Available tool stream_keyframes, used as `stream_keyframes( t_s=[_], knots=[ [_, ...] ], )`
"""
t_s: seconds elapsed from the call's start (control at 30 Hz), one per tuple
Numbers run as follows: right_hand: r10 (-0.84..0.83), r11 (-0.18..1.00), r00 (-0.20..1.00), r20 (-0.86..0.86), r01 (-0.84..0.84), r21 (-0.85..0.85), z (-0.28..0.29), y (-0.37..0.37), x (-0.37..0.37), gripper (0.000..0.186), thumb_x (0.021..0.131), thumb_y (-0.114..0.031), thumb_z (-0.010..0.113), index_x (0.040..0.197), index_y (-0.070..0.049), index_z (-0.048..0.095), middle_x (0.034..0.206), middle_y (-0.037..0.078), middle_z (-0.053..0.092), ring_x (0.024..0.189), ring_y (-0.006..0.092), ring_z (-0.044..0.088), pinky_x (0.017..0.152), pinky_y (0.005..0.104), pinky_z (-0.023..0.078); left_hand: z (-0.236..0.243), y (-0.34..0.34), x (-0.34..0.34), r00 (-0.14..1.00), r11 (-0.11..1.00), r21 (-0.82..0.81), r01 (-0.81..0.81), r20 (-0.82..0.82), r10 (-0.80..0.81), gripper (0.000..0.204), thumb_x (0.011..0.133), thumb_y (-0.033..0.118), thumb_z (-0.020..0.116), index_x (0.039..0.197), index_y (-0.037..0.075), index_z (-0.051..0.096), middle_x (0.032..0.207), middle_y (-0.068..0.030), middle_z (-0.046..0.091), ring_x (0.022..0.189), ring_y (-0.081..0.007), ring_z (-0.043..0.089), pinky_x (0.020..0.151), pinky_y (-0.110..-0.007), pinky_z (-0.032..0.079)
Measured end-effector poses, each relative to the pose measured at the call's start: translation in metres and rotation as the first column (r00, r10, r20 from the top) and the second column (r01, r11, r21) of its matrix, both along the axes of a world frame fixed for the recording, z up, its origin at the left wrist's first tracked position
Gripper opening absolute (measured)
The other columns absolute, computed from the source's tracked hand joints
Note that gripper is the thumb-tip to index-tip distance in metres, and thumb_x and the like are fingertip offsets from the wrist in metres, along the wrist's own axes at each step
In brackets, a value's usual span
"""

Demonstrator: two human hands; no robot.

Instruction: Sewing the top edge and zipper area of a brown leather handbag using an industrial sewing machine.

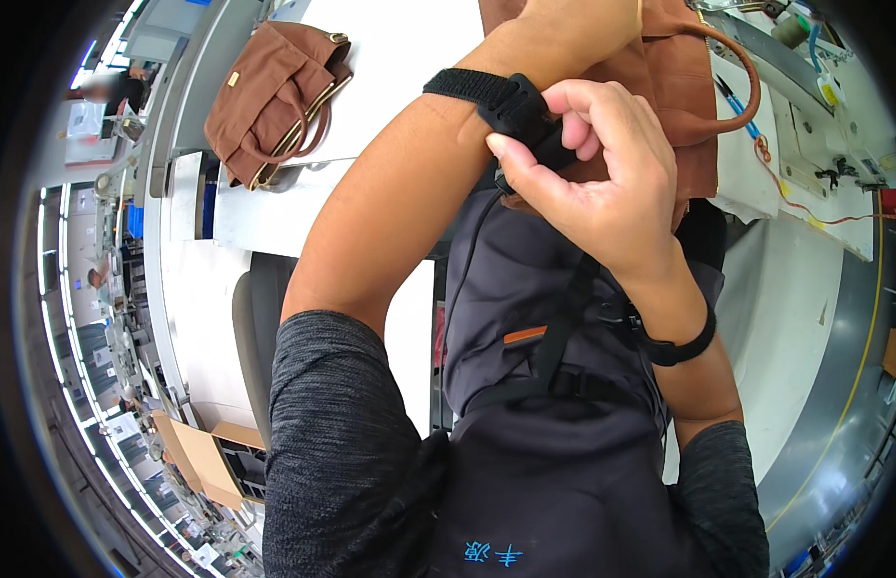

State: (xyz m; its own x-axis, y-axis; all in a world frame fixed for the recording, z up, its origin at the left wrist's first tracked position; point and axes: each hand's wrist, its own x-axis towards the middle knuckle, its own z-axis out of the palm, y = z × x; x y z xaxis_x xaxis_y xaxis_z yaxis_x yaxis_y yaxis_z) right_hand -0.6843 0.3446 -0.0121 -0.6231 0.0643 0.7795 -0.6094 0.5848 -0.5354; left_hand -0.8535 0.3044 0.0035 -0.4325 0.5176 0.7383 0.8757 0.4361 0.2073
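My left forearm reaches up across the view, and my left hand is cut off by the top edge, its fingers hidden. Around that wrist sits a black strap with a black device on it. My right hand is at this device, thumb and fingers curled round its edge. Beneath both hands lies a brown bag with a rounded handle, partly covered by my arms. A second brown handbag, with two handles and a zip, rests on the white table to the left.
Blue pen-like tools and an orange cord lie at the right, near a green thread spool. Behind my left arm are a grey chair and an open cardboard box. Other people are far off at the left.
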Motion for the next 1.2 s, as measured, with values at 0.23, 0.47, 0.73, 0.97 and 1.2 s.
stream_keyframes(
  t_s=[0.23, 0.47, 0.73, 0.97, 1.2],
  knots=[
    [0.003, 0.998, 0.999, 0.039, -0.001, -0.06, -0.006, 0.005, -0.001, 0.041, 0.067, -0.024, 0.091, 0.094, -0.009, 0.064, 0.07, -0.002, 0.054, 0.061, 0.0152, 0.053, 0.061, 0.032, 0.04, 0.011, 0.007, 0.012, 0.936, 0.976, -0.188, 0.11, -0.31, -0.165, 0.017, 0.086, 0.005, 0.056, 0.092, -0.003, 0.071, 0.091, -0.0248, 0.07, 0.089, -0.0407, 0.068, 0.083, -0.047, 0.054],
    [-0.01, 0.998, 1.0, 0.024, 0.012, -0.065, -0.005, 0.005, 0.003, 0.039, 0.068, -0.024, 0.09, 0.093, -0.009, 0.064, 0.071, -0.002, 0.055, 0.06, 0.0153, 0.053, 0.061, 0.0331, 0.039, 0.007, 0.012, 0.009, 0.864, 0.985, 0.158, 0.061, 0.486, -0.132, 0.021, 0.093, 0.013, 0.059, 0.089, -0.003, 0.071, 0.083, -0.021, 0.071, 0.079, -0.0344, 0.068, 0.073, -0.041, 0.052],
    [0.034, 0.999, 0.997, -0.071, -0.036, -0.035, -0.005, 0.0, -0.002, 0.039, 0.068, -0.019, 0.092, 0.095, -0.01, 0.066, 0.071, -0.003, 0.053, 0.061, 0.0143, 0.05, 0.061, 0.0311, 0.039, 0.004, 0.003, 0.004, 0.481, 0.866, 0.498, 0.055, 0.747, -0.46, 0.015, 0.096, 0.013, 0.063, 0.092, 0.0, 0.07, 0.088, -0.0054, 0.07, 0.076, -0.0156, 0.059, 0.07, -0.03, 0.047],
    [0.034, 0.999, 0.999, 0.012, -0.034, 0.0, -0.005, -0.003, -0.001, 0.041, 0.073, -0.03, 0.088, 0.097, -0.008, 0.063, 0.084, 0.002, 0.065, 0.075, 0.0226, 0.063, 0.071, 0.0366, 0.043, 0.004, -0.001, 0.004, 0.316, 0.83, 0.553, -0.076, 0.803, -0.506, 0.017, 0.102, 0.013, 0.06, 0.104, 0.001, 0.071, 0.088, -0.0054, 0.071, 0.079, -0.0118, 0.064, 0.07, -0.024, 0.05],
    [0.155, 0.932, 0.984, 0.082, -0.118, -0.344, -0.004, 0.056, 0.019, 0.027, 0.091, -0.02, 0.082, 0.109, -0.003, 0.07, 0.08, -0.004, 0.064, 0.069, 0.0068, 0.058, 0.064, 0.0232, 0.046, 0.009, -0.027, -0.017, -0.189, 0.724, 0.683, -0.092, 0.702, -0.687, 0.015, 0.104, 0.011, 0.061, 0.112, 0.0, 0.067, 0.096, -0.0073, 0.073, 0.08, -0.0113, 0.067, 0.071, -0.025, 0.058]
  ],
)
